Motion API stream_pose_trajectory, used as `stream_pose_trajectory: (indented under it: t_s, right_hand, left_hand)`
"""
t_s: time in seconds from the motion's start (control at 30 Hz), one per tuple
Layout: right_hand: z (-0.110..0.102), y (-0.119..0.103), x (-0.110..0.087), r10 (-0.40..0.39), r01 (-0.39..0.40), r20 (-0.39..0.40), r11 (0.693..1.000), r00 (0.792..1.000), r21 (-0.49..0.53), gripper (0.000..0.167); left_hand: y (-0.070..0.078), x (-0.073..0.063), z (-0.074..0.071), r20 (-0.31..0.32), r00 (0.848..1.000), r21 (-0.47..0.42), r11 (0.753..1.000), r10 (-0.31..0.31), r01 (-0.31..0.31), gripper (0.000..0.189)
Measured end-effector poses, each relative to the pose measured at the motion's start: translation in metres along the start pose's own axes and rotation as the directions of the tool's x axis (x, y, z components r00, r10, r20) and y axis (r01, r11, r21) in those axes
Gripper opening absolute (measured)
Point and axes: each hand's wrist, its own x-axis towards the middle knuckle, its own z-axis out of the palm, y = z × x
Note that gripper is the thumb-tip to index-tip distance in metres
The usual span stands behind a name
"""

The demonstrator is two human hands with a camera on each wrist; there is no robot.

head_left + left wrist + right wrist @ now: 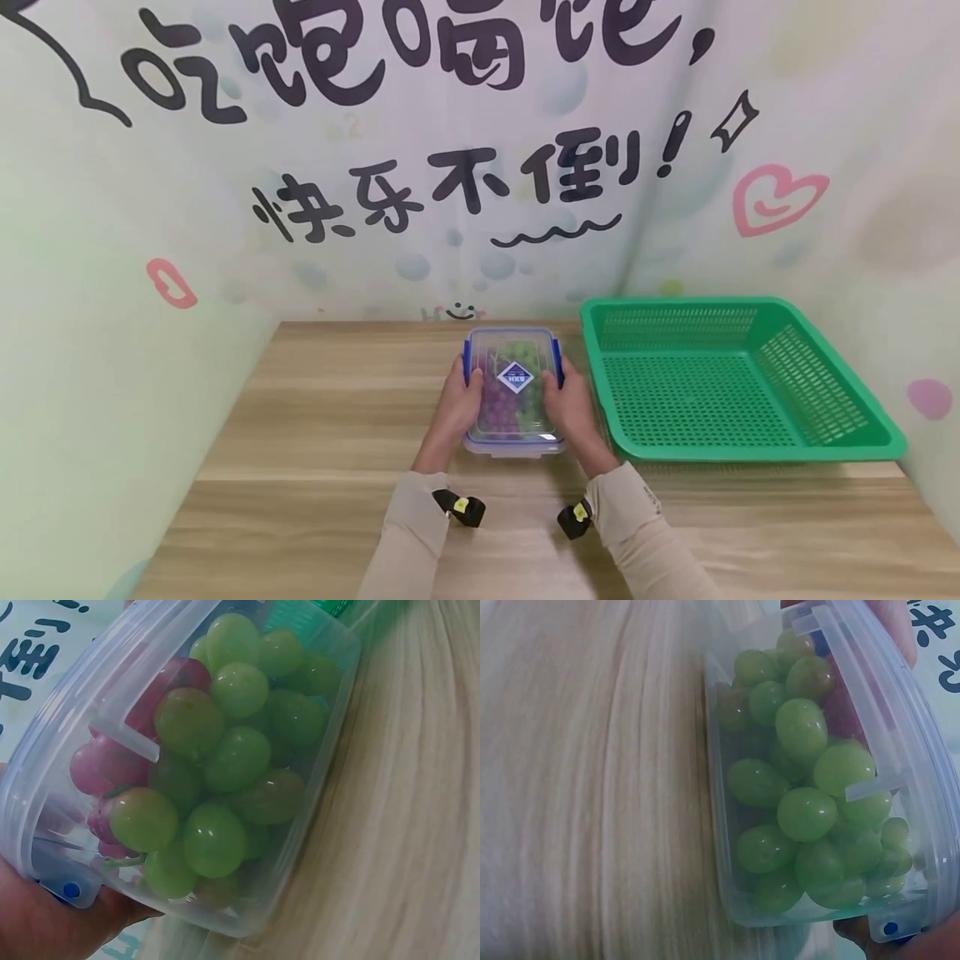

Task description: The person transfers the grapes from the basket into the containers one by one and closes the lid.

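Observation:
A clear plastic food container (517,433) with a blue-trimmed lid is held between both hands near the table's far side. Its lid is on and bears a blue-and-white diamond label (515,377). Through the walls show green grapes (215,840) and reddish-purple grapes (112,765). My left hand (457,404) grips the left side, thumb over the lid's edge. On the opposite side my right hand (572,406) holds it the same way. Blue latches (557,358) run along both long sides. In both wrist views the container's base is close to the tabletop.
A green plastic basket (697,454) with a perforated floor stands on the right of the wooden table (322,417), right beside my right hand. Behind the table hangs a printed backdrop (420,192) with black lettering.

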Motion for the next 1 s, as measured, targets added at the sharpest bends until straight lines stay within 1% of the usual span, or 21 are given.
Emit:
stream_pose_trajectory:
  t_s: [0.2, 0.33, 0.43, 0.5, 0.6, 0.67, 0.73, 0.77, 0.83, 0.9, 0.93, 0.97, 1.0]
  right_hand:
    - [-0.007, 0.007, 0.002, -0.015, 0.015, -0.014, 1.000, 1.000, -0.020, 0.040]
    - [-0.006, 0.012, 0.002, -0.041, 0.041, -0.007, 0.998, 0.999, -0.044, 0.040]
    - [-0.005, 0.015, 0.001, -0.037, 0.038, 0.009, 0.998, 0.999, -0.057, 0.040]
    - [-0.004, 0.016, 0.001, -0.038, 0.039, 0.013, 0.996, 0.999, -0.080, 0.042]
    - [-0.005, 0.015, 0.002, -0.032, 0.035, 0.021, 0.988, 0.999, -0.152, 0.047]
    - [-0.007, 0.012, 0.004, -0.043, 0.045, 0.014, 0.976, 0.999, -0.215, 0.048]
    - [-0.009, 0.009, 0.003, -0.068, 0.064, -0.004, 0.961, 0.998, -0.269, 0.044]
    - [-0.011, 0.007, 0.003, -0.085, 0.079, -0.011, 0.953, 0.996, -0.292, 0.042]
    - [-0.015, 0.002, 0.001, -0.141, 0.124, -0.030, 0.936, 0.990, -0.328, 0.037]
    - [-0.021, -0.005, -0.002, -0.199, 0.176, -0.033, 0.921, 0.979, -0.347, 0.034]
    - [-0.025, -0.009, -0.003, -0.221, 0.198, -0.029, 0.918, 0.975, -0.344, 0.032]
    - [-0.030, -0.013, -0.004, -0.235, 0.214, -0.021, 0.914, 0.972, -0.344, 0.029]
    - [-0.035, -0.018, -0.004, -0.244, 0.228, -0.008, 0.915, 0.970, -0.334, 0.028]
  left_hand:
    - [-0.002, 0.002, 0.010, 0.006, 1.000, -0.035, 0.999, -0.030, 0.030, 0.053]
    - [-0.005, 0.002, 0.012, -0.011, 0.998, -0.041, 0.998, -0.054, 0.054, 0.052]
    - [-0.006, -0.001, 0.012, -0.017, 0.998, -0.029, 0.998, -0.063, 0.062, 0.050]
    - [-0.007, -0.001, 0.011, -0.017, 0.998, -0.017, 0.998, -0.054, 0.054, 0.050]
    - [-0.005, -0.002, 0.011, -0.038, 0.998, 0.009, 0.999, -0.052, 0.052, 0.055]
    - [-0.002, -0.002, 0.010, -0.073, 0.997, 0.056, 0.998, -0.017, 0.021, 0.059]
    - [0.000, -0.002, 0.007, -0.117, 0.992, 0.109, 0.993, 0.053, -0.040, 0.059]
    - [0.001, -0.002, 0.004, -0.140, 0.985, 0.135, 0.988, 0.098, -0.079, 0.059]
    - [0.002, -0.002, -0.002, -0.170, 0.964, 0.178, 0.969, 0.203, -0.173, 0.055]
    - [0.003, -0.003, -0.009, -0.169, 0.942, 0.218, 0.943, 0.289, -0.250, 0.052]
    - [0.004, -0.003, -0.012, -0.160, 0.936, 0.244, 0.931, 0.313, -0.270, 0.051]
    - [0.005, -0.003, -0.016, -0.146, 0.934, 0.267, 0.922, 0.327, -0.282, 0.051]
    - [0.006, -0.003, -0.020, -0.127, 0.935, 0.300, 0.911, 0.331, -0.282, 0.052]
